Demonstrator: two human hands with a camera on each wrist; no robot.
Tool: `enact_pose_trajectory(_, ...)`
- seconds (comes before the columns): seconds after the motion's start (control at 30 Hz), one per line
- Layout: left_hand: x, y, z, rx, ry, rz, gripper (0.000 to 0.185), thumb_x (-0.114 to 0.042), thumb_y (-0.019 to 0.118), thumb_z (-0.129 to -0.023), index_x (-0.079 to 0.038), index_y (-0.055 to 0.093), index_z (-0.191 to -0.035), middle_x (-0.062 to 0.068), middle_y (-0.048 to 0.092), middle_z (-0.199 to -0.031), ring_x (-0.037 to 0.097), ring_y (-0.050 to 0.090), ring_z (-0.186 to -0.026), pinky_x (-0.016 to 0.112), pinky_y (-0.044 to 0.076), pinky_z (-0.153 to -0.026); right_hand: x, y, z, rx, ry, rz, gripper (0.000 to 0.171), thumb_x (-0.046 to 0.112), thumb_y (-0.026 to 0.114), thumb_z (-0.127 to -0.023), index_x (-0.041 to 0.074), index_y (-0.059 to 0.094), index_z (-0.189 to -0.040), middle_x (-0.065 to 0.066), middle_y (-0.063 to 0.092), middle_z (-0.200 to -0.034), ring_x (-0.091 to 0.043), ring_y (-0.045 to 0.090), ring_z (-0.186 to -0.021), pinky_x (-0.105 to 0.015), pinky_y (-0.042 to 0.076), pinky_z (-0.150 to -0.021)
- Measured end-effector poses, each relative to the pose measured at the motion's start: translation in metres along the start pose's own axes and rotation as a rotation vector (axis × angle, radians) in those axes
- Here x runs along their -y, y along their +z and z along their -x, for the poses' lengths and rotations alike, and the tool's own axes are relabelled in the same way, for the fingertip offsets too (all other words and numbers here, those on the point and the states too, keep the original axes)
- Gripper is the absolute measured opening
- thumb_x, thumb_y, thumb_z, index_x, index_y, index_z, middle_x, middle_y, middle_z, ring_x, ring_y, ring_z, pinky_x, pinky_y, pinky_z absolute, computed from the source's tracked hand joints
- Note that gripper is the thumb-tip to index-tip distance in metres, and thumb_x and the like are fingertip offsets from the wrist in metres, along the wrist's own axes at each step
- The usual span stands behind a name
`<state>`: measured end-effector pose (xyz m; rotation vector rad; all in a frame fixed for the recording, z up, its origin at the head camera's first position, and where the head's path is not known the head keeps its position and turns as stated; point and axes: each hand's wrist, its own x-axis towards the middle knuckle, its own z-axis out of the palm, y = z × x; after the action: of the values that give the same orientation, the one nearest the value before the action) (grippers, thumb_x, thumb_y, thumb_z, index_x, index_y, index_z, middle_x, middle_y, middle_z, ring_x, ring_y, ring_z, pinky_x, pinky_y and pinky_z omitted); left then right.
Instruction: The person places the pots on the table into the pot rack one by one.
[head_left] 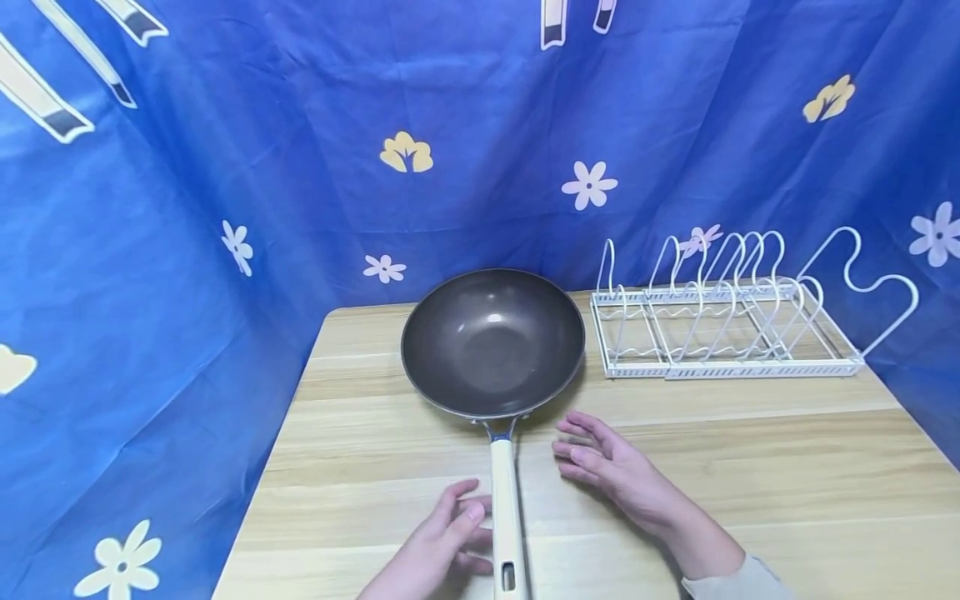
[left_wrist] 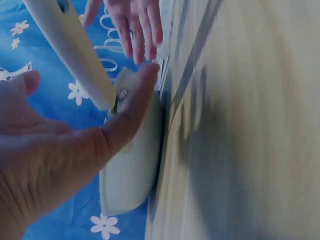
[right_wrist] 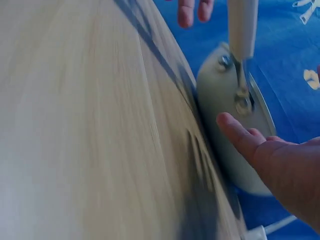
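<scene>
Pan (head_left: 492, 342) sits mid-frame on the table (head_left: 750, 467), handle toward us. We hover our left hand (head_left: 438, 550) and right hand (head_left: 611, 467) beside it, both released, flanking the handle (head_left: 506, 517) for an easy reach.

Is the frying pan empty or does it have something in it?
Empty. The head view shows the pan sitting upright on the table, its dark inside bare except for glare.

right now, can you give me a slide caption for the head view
Two open hands, left and right, flank the cream handle of a dark pan on a wooden table, white rack behind.
</scene>
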<state>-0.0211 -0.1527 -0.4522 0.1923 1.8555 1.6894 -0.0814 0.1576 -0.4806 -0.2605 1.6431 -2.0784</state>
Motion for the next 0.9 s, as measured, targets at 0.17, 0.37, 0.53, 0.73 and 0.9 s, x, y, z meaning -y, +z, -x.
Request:
enact_pose_trajectory(0.17,0.001,0.01,0.005,0.275,-0.016,0.226,0.064,-0.041,0.037,-0.118,0.003,0.023,-0.162,0.017,0.064,-0.145,0.024,0.075,-0.11,0.041,0.065,-0.097,-0.006,0.013,-0.012,0.092,0.057,-0.076,0.076,0.022,0.057,-0.113,-0.012,0.014,-0.166,-0.037,0.024,-0.172,-0.04,0.048,-0.154,-0.038,0.05,-0.123)
enact_pose_trajectory(0.37,-0.002,0.025,0.001,0.359,0.017,0.513,0.048,-0.023,0.048,-0.116,0.004,0.026,-0.149,-0.002,0.067,-0.146,0.012,0.075,-0.122,0.027,0.064,-0.098,-0.019,0.028,-0.032,0.199,0.091,-0.222,0.064,0.024,0.053,-0.115,-0.011,0.027,-0.162,-0.021,0.055,-0.155,-0.024,0.063,-0.138,-0.038,0.053,-0.12)
enact_pose_trajectory(0.53,0.007,0.028,-0.004,0.366,0.068,0.578,0.04,-0.013,0.056,-0.112,-0.004,0.04,-0.148,-0.006,0.075,-0.133,0.01,0.078,-0.112,0.028,0.065,-0.096,-0.03,0.042,-0.05,0.348,0.114,-0.568,0.042,0.028,0.043,-0.118,0.0,0.053,-0.148,-0.014,0.07,-0.143,-0.025,0.067,-0.138,-0.043,0.047,-0.127)
enact_pose_trajectory(0.73,0.018,0.03,-0.009,0.416,0.129,0.612,0.039,-0.005,0.059,-0.109,-0.015,0.045,-0.143,-0.011,0.074,-0.125,0.01,0.079,-0.101,0.027,0.065,-0.093,-0.039,0.052,-0.064,0.475,0.114,-0.762,0.045,0.026,0.034,-0.119,0.0,0.048,-0.153,-0.013,0.07,-0.143,-0.02,0.067,-0.138,-0.038,0.046,-0.127)
enact_pose_trajectory(0.9,0.019,0.031,-0.012,0.436,0.166,0.62,0.036,-0.003,0.055,-0.109,-0.016,0.046,-0.141,-0.01,0.075,-0.121,0.009,0.078,-0.101,0.026,0.065,-0.091,-0.043,0.056,-0.069,0.496,0.077,-0.784,0.045,0.018,0.035,-0.119,-0.002,0.046,-0.157,-0.011,0.074,-0.137,-0.018,0.072,-0.131,-0.034,0.055,-0.118)
